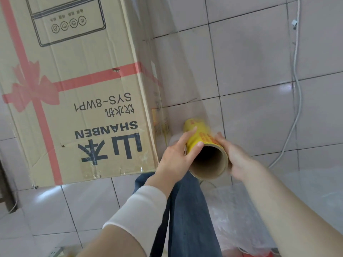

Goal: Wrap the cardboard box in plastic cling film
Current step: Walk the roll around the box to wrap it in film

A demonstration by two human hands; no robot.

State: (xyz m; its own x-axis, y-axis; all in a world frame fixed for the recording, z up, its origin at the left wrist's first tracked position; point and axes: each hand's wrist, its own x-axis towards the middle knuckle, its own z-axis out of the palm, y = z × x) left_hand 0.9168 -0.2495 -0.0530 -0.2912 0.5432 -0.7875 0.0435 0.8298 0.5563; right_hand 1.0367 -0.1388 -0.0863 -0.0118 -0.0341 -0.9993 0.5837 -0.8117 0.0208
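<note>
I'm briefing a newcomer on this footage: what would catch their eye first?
A big cardboard box with a printed red ribbon and black lettering fills the upper left. Right of its near corner, the left hand and right hand grip a yellow roll of cling film, and a clear film sheet stretches from it up along the box's right side.

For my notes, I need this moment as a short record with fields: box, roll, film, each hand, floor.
box: cardboard box, red ribbon print, marked SHANBEN SYS-8WP1, on the tiled floor
roll: cling film roll, yellow label, open cardboard core facing the camera
film: clear sheet stretched from the roll towards the box's right edge
left hand: left hand, grip round the roll's left side
right hand: right hand, grip round the roll's right side
floor: white cable at right
</note>
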